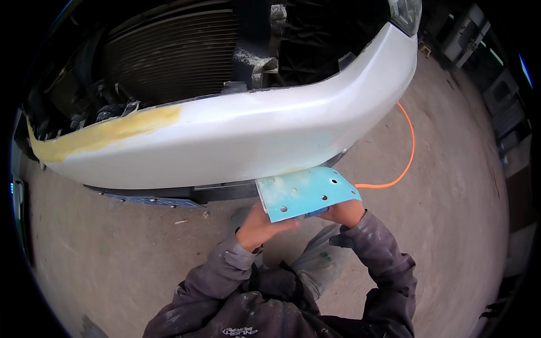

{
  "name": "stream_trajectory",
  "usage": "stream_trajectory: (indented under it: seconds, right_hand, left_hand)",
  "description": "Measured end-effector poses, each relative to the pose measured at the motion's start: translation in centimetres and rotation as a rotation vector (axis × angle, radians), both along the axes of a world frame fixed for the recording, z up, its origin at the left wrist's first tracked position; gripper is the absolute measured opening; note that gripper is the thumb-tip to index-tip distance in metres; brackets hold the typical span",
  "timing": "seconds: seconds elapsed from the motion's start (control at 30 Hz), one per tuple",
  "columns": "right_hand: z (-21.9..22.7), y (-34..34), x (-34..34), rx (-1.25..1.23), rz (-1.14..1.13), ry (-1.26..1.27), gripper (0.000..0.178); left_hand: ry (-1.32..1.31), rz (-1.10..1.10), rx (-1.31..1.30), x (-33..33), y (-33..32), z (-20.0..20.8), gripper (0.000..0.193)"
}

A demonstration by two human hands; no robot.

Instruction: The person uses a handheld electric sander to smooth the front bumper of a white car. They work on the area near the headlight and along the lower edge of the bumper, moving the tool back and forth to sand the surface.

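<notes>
Both my hands are at a turquoise sheet of sandpaper (304, 188) with round holes, dusted pale at its left side. My left hand (261, 230) grips its near left edge, thumb stretched along underneath and the other fingers hidden. My right hand (345, 213) is closed at the right end, its fingers mostly covered by the sheet. Between the hands a bit of a blue block (311, 214) shows under the sandpaper. Just beyond lies a white car bumper (225, 146), its lower edge beside or behind the sheet; I cannot tell whether they touch.
Yellow filler (112, 132) covers the bumper's upper left part. A radiator grille (169, 48) sits behind it, a headlight (407, 16) at far right. A blue, dark-edged strip (152, 199) hangs below the bumper. An orange hose (413, 141) curves over the concrete floor (456, 186).
</notes>
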State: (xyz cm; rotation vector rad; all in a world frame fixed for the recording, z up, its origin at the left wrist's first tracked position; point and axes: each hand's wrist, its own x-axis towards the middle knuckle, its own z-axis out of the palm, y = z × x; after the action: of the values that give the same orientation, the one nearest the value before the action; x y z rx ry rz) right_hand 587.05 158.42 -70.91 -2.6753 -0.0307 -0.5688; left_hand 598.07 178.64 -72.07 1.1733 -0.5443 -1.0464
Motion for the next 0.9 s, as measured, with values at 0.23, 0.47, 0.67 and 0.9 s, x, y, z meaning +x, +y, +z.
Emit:
stream_trajectory:
  seconds: [0.23,0.47,0.67,0.9]
  right_hand:
    - [0.2,-0.1,-0.1,-0.029,0.013,0.023,0.061]
    - [1.0,-1.3,-0.9,-0.026,-0.024,0.039,0.064]
    - [0.8,-2.9,-1.8,-0.042,-0.072,0.067,0.063]
    - [1.4,-2.4,-1.5,0.008,-0.049,0.036,0.065]
  left_hand:
    - [0.144,-0.037,0.1,0.0,0.5,0.1,0.061]
    - [0.056,-0.016,0.005,-0.8,-1.5,-0.3,0.059]
    - [0.008,-0.05,0.002,-1.3,-3.3,-0.8,0.053]
    - [0.012,-0.012,-0.019,-1.5,-3.1,0.0,0.047]
